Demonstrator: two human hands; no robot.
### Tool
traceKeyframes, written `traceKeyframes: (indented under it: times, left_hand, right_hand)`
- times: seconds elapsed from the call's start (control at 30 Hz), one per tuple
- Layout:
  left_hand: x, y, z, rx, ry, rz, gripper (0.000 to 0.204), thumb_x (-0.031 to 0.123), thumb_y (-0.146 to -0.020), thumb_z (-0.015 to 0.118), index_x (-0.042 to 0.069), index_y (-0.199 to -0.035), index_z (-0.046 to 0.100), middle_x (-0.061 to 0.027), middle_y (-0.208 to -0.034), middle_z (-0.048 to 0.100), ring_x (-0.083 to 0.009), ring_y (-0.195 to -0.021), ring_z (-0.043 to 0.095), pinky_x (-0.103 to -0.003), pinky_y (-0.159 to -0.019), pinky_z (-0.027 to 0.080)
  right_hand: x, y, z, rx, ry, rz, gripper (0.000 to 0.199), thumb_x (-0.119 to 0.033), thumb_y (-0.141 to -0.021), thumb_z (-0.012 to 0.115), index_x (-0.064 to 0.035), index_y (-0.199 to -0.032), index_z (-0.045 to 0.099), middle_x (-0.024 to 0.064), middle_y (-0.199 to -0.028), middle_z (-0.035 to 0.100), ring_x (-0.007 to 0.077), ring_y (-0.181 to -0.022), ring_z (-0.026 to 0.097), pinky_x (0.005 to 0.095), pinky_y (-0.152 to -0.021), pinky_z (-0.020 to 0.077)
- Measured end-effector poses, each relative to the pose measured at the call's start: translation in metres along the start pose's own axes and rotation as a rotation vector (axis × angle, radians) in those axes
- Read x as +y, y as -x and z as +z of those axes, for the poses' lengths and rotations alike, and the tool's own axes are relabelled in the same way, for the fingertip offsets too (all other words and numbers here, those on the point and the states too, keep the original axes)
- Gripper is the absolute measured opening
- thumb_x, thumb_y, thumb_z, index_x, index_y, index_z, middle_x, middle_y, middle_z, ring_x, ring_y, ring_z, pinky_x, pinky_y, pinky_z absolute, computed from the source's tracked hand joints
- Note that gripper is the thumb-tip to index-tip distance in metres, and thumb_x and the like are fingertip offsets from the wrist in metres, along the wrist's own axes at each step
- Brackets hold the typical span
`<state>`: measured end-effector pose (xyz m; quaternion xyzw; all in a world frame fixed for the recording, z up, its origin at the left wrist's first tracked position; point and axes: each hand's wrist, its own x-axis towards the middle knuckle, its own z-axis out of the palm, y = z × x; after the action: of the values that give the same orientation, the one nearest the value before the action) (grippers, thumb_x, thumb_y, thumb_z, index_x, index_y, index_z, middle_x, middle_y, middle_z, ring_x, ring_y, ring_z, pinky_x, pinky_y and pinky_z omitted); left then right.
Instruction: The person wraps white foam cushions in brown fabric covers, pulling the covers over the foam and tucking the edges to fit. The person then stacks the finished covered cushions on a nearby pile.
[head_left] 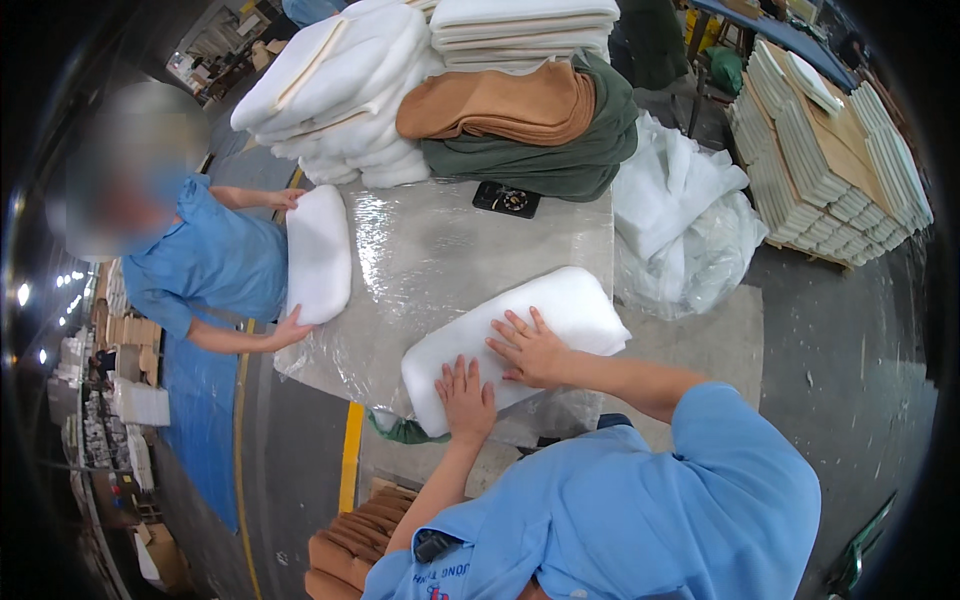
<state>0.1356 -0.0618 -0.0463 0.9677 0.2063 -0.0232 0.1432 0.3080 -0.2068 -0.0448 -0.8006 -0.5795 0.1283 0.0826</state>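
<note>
White pad: here it is, a thick white pad [470, 335] lying aslant at the near edge of the table, its left end closer to the body.
Left hand: flat on it now, the left hand [466, 400] palm down near the pad's left end, fingers spread, nothing gripped.
Right hand: and the right hand [530, 350] lies wide open nearer the middle, also palm down and grasping nothing, its forearm crossing the pad's near edge.
Table: a pale table [430, 230], shiny with clear plastic film.
Across the left side: a co-worker [215, 265] in a blue shirt holds a second white pad [320, 255] by its two ends.
Far end, crowded: a white stack [340, 80] and another white pile [525, 25] block that end; before them, brown pads [500, 105] sit on a dark green pile [600, 150], a flat dark device [505, 199] just in front.
Right side: a bulging clear plastic bundle [690, 210] fills the space just beside the table, with stacked boards [820, 150] beyond.
Below: folded brown pieces [350, 545] stand by the left forearm; something green [405, 428] peeks out under the table edge, perhaps cloth, though little shows.
</note>
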Motion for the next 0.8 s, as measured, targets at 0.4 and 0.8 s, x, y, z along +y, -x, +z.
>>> traceKeyframes:
  times: [0.4, 0.8]
  left_hand:
    - [0.016, -0.019, 0.010, -0.009, 0.029, 0.106, 0.061, 0.035, -0.105, 0.053, 0.009, -0.159, 0.042, -0.0165, -0.169, 0.032, -0.0413, -0.158, 0.020, -0.061, -0.127, 0.010]
    - [-0.064, 0.016, -0.009, 0.295, 1.176, -0.835, 0.052, 0.032, -0.113, 0.044, -0.004, -0.150, 0.045, -0.0206, -0.150, 0.051, -0.0307, -0.136, 0.051, -0.040, -0.116, 0.038]
  right_hand:
    - [0.038, 0.011, -0.002, 0.190, -0.122, 0.151, 0.066, -0.042, -0.107, 0.051, -0.0150, -0.164, 0.035, 0.0154, -0.172, 0.025, 0.0379, -0.160, 0.018, 0.0659, -0.126, 0.0105]
    - [0.083, 0.120, 0.050, 0.676, -1.295, 0.964, 0.058, -0.047, -0.111, 0.045, -0.0003, -0.142, 0.061, 0.0129, -0.129, 0.071, 0.0230, -0.113, 0.066, 0.0366, -0.102, 0.0498]
